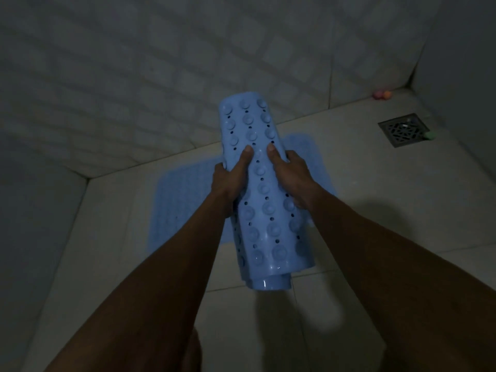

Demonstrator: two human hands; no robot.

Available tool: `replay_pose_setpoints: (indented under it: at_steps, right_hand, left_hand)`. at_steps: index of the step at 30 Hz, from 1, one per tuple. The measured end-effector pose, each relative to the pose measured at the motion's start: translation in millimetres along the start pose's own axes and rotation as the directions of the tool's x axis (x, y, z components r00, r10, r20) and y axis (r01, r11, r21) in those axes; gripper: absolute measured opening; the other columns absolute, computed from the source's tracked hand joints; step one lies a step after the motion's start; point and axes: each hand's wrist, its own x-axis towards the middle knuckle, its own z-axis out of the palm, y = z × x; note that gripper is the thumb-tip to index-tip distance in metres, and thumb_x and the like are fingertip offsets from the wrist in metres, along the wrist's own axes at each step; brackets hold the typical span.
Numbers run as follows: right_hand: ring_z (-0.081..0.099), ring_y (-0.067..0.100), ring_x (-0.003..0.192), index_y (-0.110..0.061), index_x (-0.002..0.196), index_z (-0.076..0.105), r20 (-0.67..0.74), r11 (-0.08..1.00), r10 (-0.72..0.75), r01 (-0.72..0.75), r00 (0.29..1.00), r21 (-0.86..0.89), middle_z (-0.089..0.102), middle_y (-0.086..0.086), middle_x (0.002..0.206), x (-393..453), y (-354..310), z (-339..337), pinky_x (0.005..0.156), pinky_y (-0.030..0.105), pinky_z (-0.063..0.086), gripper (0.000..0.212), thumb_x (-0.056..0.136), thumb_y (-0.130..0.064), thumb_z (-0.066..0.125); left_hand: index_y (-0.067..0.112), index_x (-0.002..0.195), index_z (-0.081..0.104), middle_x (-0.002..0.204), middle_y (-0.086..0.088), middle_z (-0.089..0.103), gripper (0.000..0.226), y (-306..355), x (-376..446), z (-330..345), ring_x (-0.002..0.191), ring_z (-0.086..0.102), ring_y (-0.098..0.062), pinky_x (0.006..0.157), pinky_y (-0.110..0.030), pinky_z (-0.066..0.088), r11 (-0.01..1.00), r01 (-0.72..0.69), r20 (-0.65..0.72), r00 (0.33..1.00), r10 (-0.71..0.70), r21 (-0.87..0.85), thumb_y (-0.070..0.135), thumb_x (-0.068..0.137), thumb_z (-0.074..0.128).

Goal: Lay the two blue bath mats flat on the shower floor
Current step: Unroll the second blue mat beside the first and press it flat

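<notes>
- Both hands — left hand (228,181), right hand (291,173) — gripped the rolled mat (264,200), suckers outward.
- Best unrolled suckers-down beside the flat mat (182,205), edges aligned.

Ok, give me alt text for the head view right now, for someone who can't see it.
Both hands, left hand and right hand, grip a rolled-up blue bath mat, suction cups facing out, held above a dim tiled shower floor. A second blue mat lies flat on the floor beneath it. A square metal drain sits at the far right.
</notes>
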Motion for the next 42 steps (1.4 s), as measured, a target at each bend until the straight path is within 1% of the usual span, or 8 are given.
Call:
replay_pose_setpoints:
  at_steps: [4, 11, 17, 20, 27, 34, 38, 42]
  right_hand:
    - [0.062, 0.026, 0.109, -0.02, 0.135, 0.053, 0.027, 1.0, 0.01, -0.01, 1.0, -0.027, 0.061, 0.004, 0.126, -20.5, -3.4, 6.7, 0.097, 0.046, 0.052, 0.077, 0.084, -0.077, 0.047]
    - [0.063, 0.026, 0.108, -0.016, 0.135, 0.053, 0.015, 0.994, -0.023, 0.024, 1.0, -0.104, 0.061, 0.007, 0.128, -65.8, -7.8, 35.5, 0.096, 0.045, 0.053, 0.081, 0.084, -0.079, 0.043]
    - [0.066, 0.026, 0.104, -0.016, 0.131, 0.056, -0.049, 0.985, -0.017, 0.008, 0.999, -0.17, 0.064, 0.007, 0.126, -109.8, 9.5, 58.9, 0.095, 0.046, 0.054, 0.08, 0.084, -0.079, 0.044]
    - [0.064, 0.027, 0.108, -0.016, 0.137, 0.053, -0.103, 0.976, 0.013, -0.035, 0.995, -0.217, 0.061, 0.008, 0.132, -129.0, 24.6, 60.5, 0.097, 0.046, 0.053, 0.084, 0.083, -0.079, 0.043]
    - [0.047, 0.029, 0.133, -0.014, 0.148, 0.04, -0.183, 0.944, 0.059, -0.115, 0.981, -0.31, 0.044, 0.009, 0.151, -155.1, 77.8, 26.2, 0.105, 0.033, 0.038, 0.07, 0.098, -0.063, 0.036]
    - [0.054, 0.025, 0.117, -0.007, 0.139, 0.05, -0.163, 0.922, 0.134, -0.184, 0.977, -0.342, 0.054, 0.014, 0.139, -161.4, 163.2, -20.2, 0.09, 0.025, 0.037, 0.061, 0.102, -0.054, 0.036]
    - [0.051, 0.029, 0.127, -0.01, 0.142, 0.048, -0.153, 0.93, 0.138, -0.181, 0.979, -0.32, 0.051, 0.012, 0.143, -160.5, 204.5, -41.3, 0.092, 0.024, 0.034, 0.064, 0.101, -0.057, 0.038]
    - [0.052, 0.032, 0.126, -0.012, 0.138, 0.053, -0.144, 0.927, 0.156, -0.195, 0.977, -0.32, 0.053, 0.013, 0.142, -171.7, 229.7, -66.9, 0.104, 0.035, 0.04, 0.062, 0.099, -0.058, 0.041]
  left_hand:
    - [0.016, 0.133, 0.063, 0.121, -0.007, 0.071, 0.073, 0.0, -26.2, -16.2, 0.098, 0.073, -0.021, 0.084, -0.039, 0.062, 1.0, -0.028, 0.016, 0.999, 0.028, -0.01, 0.063, 0.078, 0.075]
    - [0.012, 0.122, 0.068, 0.111, -0.006, 0.074, 0.067, -29.0, -45.9, -52.9, 0.092, 0.074, -0.019, 0.08, -0.036, 0.063, 0.991, -0.083, -0.03, 0.996, 0.08, -0.108, 0.061, 0.077, 0.077]
    - [0.012, 0.134, 0.06, 0.12, -0.009, 0.07, 0.121, -81.2, -38.1, -68.5, 0.095, 0.073, -0.025, 0.081, -0.043, 0.062, 0.982, 0.001, 0.028, 1.0, 0.004, -0.189, 0.089, 0.042, 0.075]
    - [0.016, 0.137, 0.057, 0.123, -0.008, 0.069, 0.129, -107.6, -40.6, -60.4, 0.098, 0.071, -0.026, 0.087, -0.045, 0.06, 0.979, 0.045, 0.063, 0.997, -0.033, -0.201, 0.096, 0.037, 0.069]
    - [0.02, 0.133, 0.059, 0.128, -0.002, 0.064, 0.102, -170.3, -71.0, -9.3, 0.107, 0.066, -0.024, 0.096, -0.045, 0.056, 0.968, 0.09, 0.158, 0.986, -0.053, -0.236, 0.089, 0.059, 0.066]
    - [0.024, 0.131, 0.063, 0.121, -0.001, 0.07, 0.111, -252.5, -91.4, 51.2, 0.1, 0.071, -0.021, 0.091, -0.041, 0.058, 0.965, 0.151, 0.216, 0.971, -0.104, -0.213, 0.094, 0.046, 0.069]
    - [0.024, 0.135, 0.059, 0.123, -0.001, 0.069, 0.109, -287.0, -103.2, 76.4, 0.102, 0.071, -0.019, 0.089, -0.04, 0.06, 0.969, 0.121, 0.158, 0.983, -0.088, -0.216, 0.09, 0.049, 0.073]
    - [0.015, 0.134, 0.043, 0.124, 0.001, 0.06, 0.092, -301.9, -134.4, 93.6, 0.108, 0.065, -0.02, 0.094, -0.044, 0.057, 0.974, 0.113, 0.096, 0.991, -0.095, -0.195, 0.066, 0.068, 0.081]
